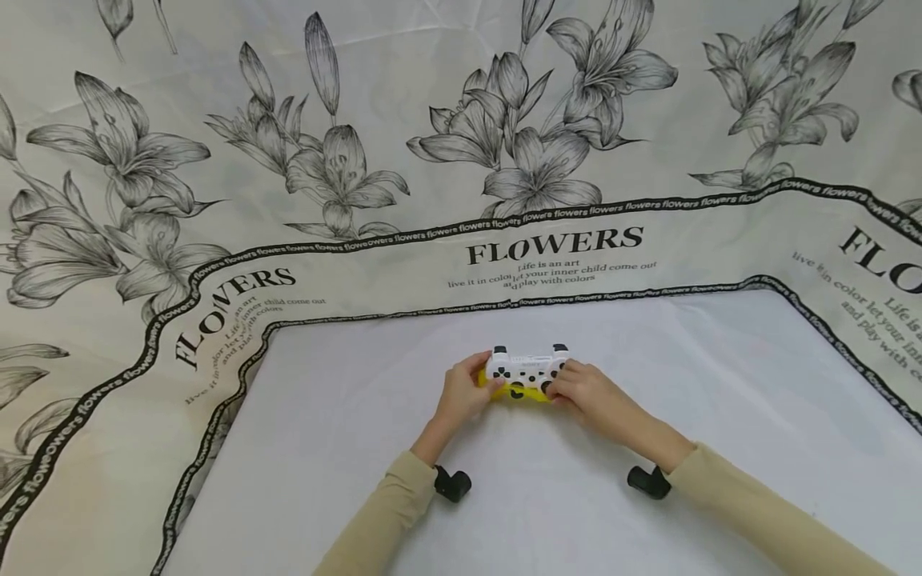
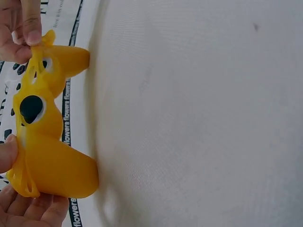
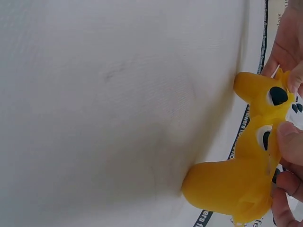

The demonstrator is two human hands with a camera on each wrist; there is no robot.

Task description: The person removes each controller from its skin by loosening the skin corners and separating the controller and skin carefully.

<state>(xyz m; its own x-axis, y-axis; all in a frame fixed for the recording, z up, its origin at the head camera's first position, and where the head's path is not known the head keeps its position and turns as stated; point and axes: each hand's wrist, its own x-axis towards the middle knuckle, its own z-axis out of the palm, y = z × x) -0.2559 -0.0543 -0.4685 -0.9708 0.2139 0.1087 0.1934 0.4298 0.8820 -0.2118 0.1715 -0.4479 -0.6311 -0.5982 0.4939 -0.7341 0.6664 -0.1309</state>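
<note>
A white game controller (image 1: pixel 529 366) with black buttons sits partly inside a stretchy yellow cover (image 2: pixel 66 163). The cover wraps both grips, while the button face is still bare white in the head view. My left hand (image 1: pixel 463 390) holds the left end, thumb on the front and fingers behind. At the other end my right hand (image 1: pixel 589 394) pinches the cover's edge near a thumbstick. In the left wrist view, a black thumbstick (image 2: pixel 31 109) pokes through a hole in the cover. Loose, folded cover edge (image 2: pixel 23 182) bunches beside my left thumb.
A white cloth (image 1: pixel 562 512) covers the table beneath the hands. Behind it rises a floral printed cloth (image 1: pixel 346 184) with a black lettered border. Black devices (image 1: pixel 452 484) are strapped at both wrists, near the beige sleeves (image 1: pixel 389 512).
</note>
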